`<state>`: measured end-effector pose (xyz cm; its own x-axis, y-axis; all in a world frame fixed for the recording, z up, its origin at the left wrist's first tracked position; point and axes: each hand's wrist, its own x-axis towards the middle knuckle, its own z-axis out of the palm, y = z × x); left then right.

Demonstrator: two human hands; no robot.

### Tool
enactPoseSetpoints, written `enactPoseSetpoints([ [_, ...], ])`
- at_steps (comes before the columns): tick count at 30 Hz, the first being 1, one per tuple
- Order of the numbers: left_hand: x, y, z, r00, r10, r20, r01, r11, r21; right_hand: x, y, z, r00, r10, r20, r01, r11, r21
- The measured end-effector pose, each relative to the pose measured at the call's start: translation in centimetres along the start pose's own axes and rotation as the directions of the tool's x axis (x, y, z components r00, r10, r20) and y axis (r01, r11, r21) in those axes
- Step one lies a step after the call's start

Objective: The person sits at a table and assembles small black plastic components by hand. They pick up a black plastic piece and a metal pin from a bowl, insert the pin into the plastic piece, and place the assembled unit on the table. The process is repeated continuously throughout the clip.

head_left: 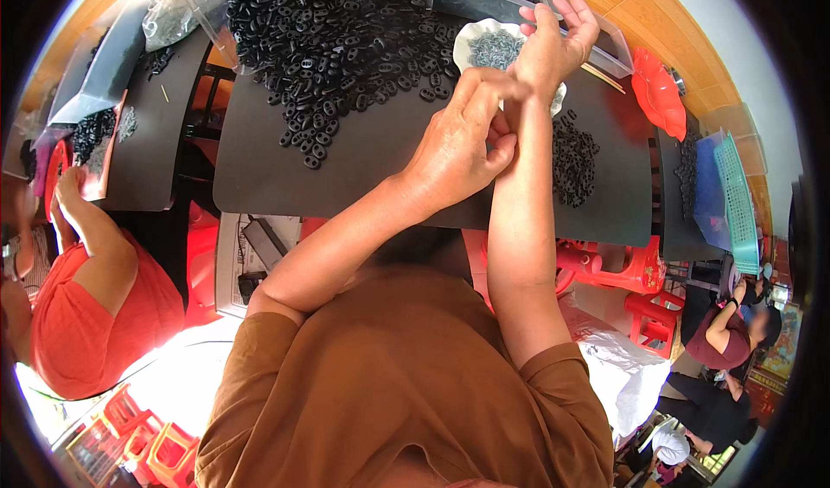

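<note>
The white scalloped dish (484, 43) of small grey pieces sits just under and behind my right hand (553, 43), which hangs above it with fingers loosely spread, holding nothing. My left hand (458, 146) is curled, fingertips pinching at my own right wrist (nothing else in it). The heap of black oval links (337, 38) spreads left across the dark mat (363, 168).

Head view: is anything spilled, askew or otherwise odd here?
Neither hand is on the parts: the left hand is pressed against the right forearm below the raised right hand. The black plastic pieces lie in a loose heap on the dark mat.
</note>
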<state>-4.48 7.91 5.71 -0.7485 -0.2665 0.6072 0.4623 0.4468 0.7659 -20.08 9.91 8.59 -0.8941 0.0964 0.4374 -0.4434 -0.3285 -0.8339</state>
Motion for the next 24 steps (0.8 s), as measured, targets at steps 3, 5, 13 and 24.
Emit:
enactPoseSetpoints([
  [3, 0.1, 0.6, 0.0, 0.999, -0.035, -0.023, 0.036, 0.999, 0.016, 0.3, 0.1, -0.2, 1.000, 0.012, 0.003, -0.012, 1.000, -0.001],
  [5, 0.0, 0.3, 0.0, 1.000, 0.002, -0.001, -0.002, 0.999, 0.046, 0.6, 0.7, -0.4, 0.999, 0.048, -0.006, -0.048, 0.998, 0.039],
  [13, -1.1, 0.0, 0.5, 0.987, 0.163, 0.011, -0.162, 0.974, 0.158, 0.5, 0.8, -0.8, 0.986, 0.169, -0.002, -0.166, 0.974, 0.157],
  [24, -0.4, 0.6, 0.3, 0.997, 0.076, -0.010, -0.074, 0.992, 0.101, 0.3, 0.3, -1.0, 0.968, 0.250, 0.011, -0.248, 0.955, 0.161],
])
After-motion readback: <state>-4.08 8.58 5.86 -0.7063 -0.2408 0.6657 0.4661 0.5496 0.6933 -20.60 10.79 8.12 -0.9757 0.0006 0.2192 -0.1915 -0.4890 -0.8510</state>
